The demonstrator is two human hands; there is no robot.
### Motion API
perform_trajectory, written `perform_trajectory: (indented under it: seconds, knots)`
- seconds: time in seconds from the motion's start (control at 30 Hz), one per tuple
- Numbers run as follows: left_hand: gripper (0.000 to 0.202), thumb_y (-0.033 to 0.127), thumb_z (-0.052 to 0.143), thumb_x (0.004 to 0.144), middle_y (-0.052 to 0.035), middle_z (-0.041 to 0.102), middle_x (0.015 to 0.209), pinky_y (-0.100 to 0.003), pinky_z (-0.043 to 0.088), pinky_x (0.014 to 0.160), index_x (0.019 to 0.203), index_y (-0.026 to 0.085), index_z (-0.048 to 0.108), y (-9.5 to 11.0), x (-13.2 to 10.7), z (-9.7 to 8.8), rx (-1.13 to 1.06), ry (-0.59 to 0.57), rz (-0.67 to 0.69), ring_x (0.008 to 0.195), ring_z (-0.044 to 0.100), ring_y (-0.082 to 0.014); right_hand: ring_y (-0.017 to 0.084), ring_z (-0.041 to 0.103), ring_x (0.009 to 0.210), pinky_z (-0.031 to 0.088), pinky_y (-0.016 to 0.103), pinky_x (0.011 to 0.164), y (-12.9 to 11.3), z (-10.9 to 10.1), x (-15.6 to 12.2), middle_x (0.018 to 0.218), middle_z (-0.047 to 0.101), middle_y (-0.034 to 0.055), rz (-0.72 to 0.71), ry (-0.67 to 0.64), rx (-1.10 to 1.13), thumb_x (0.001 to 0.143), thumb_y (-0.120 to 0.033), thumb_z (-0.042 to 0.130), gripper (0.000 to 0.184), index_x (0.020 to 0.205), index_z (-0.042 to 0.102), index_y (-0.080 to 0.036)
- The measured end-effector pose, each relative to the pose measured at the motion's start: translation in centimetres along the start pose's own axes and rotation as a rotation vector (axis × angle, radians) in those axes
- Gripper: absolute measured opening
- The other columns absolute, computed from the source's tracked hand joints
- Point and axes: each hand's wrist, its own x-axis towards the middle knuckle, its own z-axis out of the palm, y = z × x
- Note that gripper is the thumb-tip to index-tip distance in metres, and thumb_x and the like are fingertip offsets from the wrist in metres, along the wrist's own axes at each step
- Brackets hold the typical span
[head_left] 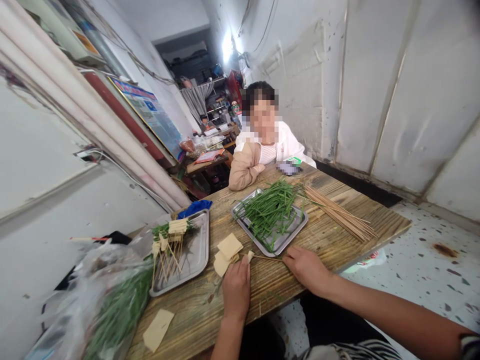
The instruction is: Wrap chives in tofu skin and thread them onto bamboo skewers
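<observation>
Working at the near side of a wooden table (318,232), a person extends the left hand (237,287) almost straight away from the body, its back turned up, thumb and fingers pinching a small rolled tofu sheet (250,256). The right hand (305,267) reaches in from the lower right, forearm slanting leftward, its curled fingers closed on one end of a bamboo skewer (268,258). The skewer's long axis runs crosswise between the two hands, close to level with the tabletop, one end at the roll, the other at the right fingers. It lies on the near side of a metal tray (288,236) of green chives (268,207). Flat tofu sheets (229,247) rest just beyond the left hand; another person (268,154) sits across the table.
</observation>
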Motion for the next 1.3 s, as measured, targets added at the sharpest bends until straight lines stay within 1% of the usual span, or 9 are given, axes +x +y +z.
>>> perform_trajectory:
  seconds: [0.13, 0.27, 0.47, 0.63, 0.8, 0.97, 1.07, 1.13, 1.3]
  knots:
    - [0.031, 0.022, 0.044, 0.092, -0.0087, 0.067, 0.094, -0.033, 0.051, 0.075, 0.121, 0.016, 0.053, 0.5, -0.2, -0.2, -0.065, 0.005, -0.006, 0.084, 0.061, -0.0182, 0.017, 0.053, 0.078, 0.036, 0.027, 0.065, 1.1, -2.0, 1.8, 0.085, 0.060, 0.0075, 0.024, -0.025, 0.009, 0.092, -0.024, 0.045, 0.026, 0.078, 0.065, -0.014]
    - [0.034, 0.023, 0.050, 0.089, -0.0115, 0.066, 0.106, -0.037, 0.050, 0.083, 0.122, 0.015, 0.053, 1.2, -1.3, -1.4, -0.054, 0.104, -0.079, 0.097, 0.061, -0.0212, 0.015, 0.054, 0.079, 0.034, 0.024, 0.066, 2.2, -3.2, 7.1, 0.080, 0.061, 0.0055, -0.054, -0.037, 0.054, 0.091, -0.025, 0.048, 0.025, 0.078, 0.068, -0.016]
    - [0.030, 0.015, 0.052, 0.087, -0.0090, 0.068, 0.101, -0.034, 0.049, 0.084, 0.116, 0.016, 0.058, -0.3, -4.8, -3.4, -0.084, 0.242, -0.178, 0.092, 0.062, -0.0182, 0.017, 0.053, 0.090, 0.036, 0.024, 0.072, -0.4, 0.1, 15.5, 0.093, 0.064, 0.0051, -0.436, -0.028, 0.111, 0.086, -0.025, 0.056, 0.015, 0.093, 0.069, -0.019]
    - [0.030, 0.014, 0.051, 0.086, -0.0078, 0.069, 0.102, -0.029, 0.050, 0.086, 0.115, 0.015, 0.060, -2.5, -7.9, -4.1, -0.101, 0.249, -0.296, 0.093, 0.063, -0.0155, 0.018, 0.053, 0.088, 0.036, 0.027, 0.074, -2.6, 1.8, 18.3, 0.089, 0.065, 0.0080, -0.530, -0.097, 0.041, 0.086, -0.020, 0.053, 0.018, 0.082, 0.069, -0.015]
    - [0.029, 0.018, 0.051, 0.087, -0.0070, 0.069, 0.105, -0.027, 0.051, 0.087, 0.114, 0.017, 0.061, -2.9, -9.3, -4.5, -0.145, 0.264, -0.414, 0.094, 0.065, -0.0149, 0.017, 0.056, 0.083, 0.037, 0.026, 0.075, -2.8, 1.4, 19.0, 0.082, 0.066, 0.0071, -0.398, -0.075, 0.152, 0.081, -0.015, 0.055, 0.014, 0.076, 0.068, -0.013]
    - [0.028, 0.023, 0.050, 0.088, -0.0074, 0.069, 0.104, -0.030, 0.052, 0.086, 0.112, 0.017, 0.062, -3.3, -8.8, -6.0, -0.095, 0.317, -0.529, 0.094, 0.064, -0.0162, 0.015, 0.057, 0.083, 0.038, 0.025, 0.074, -5.4, -0.5, 20.1, 0.093, 0.065, 0.0082, -0.256, 0.058, 0.209, 0.085, -0.015, 0.048, 0.018, 0.091, 0.065, -0.012]
    - [0.032, 0.022, 0.049, 0.088, -0.0098, 0.066, 0.108, -0.033, 0.049, 0.089, 0.119, 0.016, 0.058, -3.5, -8.7, -7.2, 0.015, 0.385, -0.540, 0.098, 0.062, -0.0181, 0.016, 0.054, 0.086, 0.038, 0.026, 0.075, -8.7, -0.6, 18.6, 0.091, 0.064, 0.0076, -0.386, 0.147, 0.236, 0.085, -0.017, 0.050, 0.015, 0.088, 0.064, -0.013]
    - [0.038, 0.019, 0.050, 0.087, -0.0122, 0.063, 0.115, -0.036, 0.046, 0.094, 0.125, 0.015, 0.054, -3.4, -9.0, -7.6, 0.094, 0.382, -0.477, 0.106, 0.058, -0.0205, 0.018, 0.052, 0.082, 0.037, 0.029, 0.073, -10.9, 0.6, 16.0, 0.084, 0.063, 0.0075, -0.556, 0.110, 0.178, 0.085, -0.019, 0.051, 0.015, 0.080, 0.064, -0.014]
    - [0.044, 0.016, 0.052, 0.085, -0.0093, 0.061, 0.122, -0.038, 0.036, 0.103, 0.129, 0.018, 0.049, -2.8, -11.1, -6.7, 0.126, 0.110, -0.130, 0.118, 0.052, -0.0211, 0.020, 0.047, 0.080, 0.034, 0.034, 0.069, -13.5, 4.4, 8.3, 0.082, 0.059, 0.0092, -0.765, 0.020, 0.043, 0.089, -0.021, 0.047, 0.018, 0.086, 0.062, -0.011]
